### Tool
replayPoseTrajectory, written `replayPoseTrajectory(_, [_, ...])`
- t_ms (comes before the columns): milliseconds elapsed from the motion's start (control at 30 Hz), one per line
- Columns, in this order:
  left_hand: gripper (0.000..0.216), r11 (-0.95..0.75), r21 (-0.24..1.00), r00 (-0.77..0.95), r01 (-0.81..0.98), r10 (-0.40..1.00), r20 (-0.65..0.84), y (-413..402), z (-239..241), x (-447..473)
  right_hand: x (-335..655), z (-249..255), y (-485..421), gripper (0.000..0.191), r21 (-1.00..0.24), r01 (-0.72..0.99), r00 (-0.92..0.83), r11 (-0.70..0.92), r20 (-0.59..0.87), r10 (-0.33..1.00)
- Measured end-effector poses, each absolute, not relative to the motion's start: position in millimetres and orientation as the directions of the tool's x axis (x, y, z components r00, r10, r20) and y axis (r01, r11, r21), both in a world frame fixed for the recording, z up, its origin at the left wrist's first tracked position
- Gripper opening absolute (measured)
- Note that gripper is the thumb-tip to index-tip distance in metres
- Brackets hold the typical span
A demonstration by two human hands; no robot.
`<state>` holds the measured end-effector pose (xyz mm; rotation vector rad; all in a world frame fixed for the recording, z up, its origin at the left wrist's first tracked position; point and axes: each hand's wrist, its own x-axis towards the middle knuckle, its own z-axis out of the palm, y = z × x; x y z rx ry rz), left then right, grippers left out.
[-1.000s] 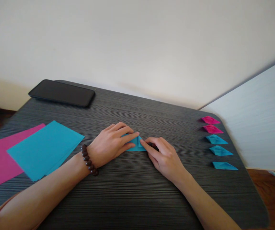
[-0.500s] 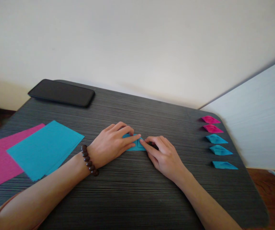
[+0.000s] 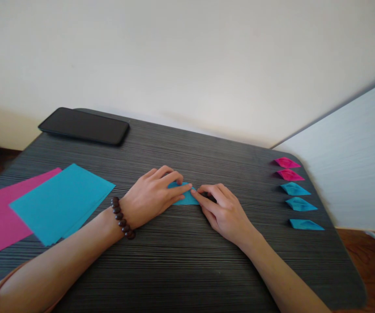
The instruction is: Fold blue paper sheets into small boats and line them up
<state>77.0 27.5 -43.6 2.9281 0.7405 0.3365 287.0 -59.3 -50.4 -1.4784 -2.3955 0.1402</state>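
A small folded piece of blue paper [image 3: 185,200] lies on the dark table between my hands, partly covered by fingers. From the left, my left hand [image 3: 156,191] holds it down, its index finger reaching across the top and the other fingers bent. My right hand [image 3: 223,213] has its index fingertip pressed on the paper's right part, close to the left index fingertip. The right thumb rests low beside the paper's right end, and the other right fingers are curled. A beaded bracelet [image 3: 121,217] circles my left wrist.
Blue paper sheets [image 3: 63,202] overlap a pink sheet [image 3: 5,213] at the left. A black phone-like slab [image 3: 85,126] lies at the back left. Down the right edge runs a column of folded paper shapes, two pink [image 3: 287,163] and three blue [image 3: 295,189].
My hands have stayed almost in place. The crease line that showed on the blue paper beside my fingertips is fainter, and the surface there looks flatter.
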Motion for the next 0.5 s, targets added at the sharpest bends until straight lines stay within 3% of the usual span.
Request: replayPoseTrajectory(500, [0.031,-0.885,0.083,0.876,0.459,0.466,0.123,24.7,-36.1,80.0,285.9,-49.4,-57.7,0.036,-0.244,0.849,-0.424,0.468,0.215,0.880])
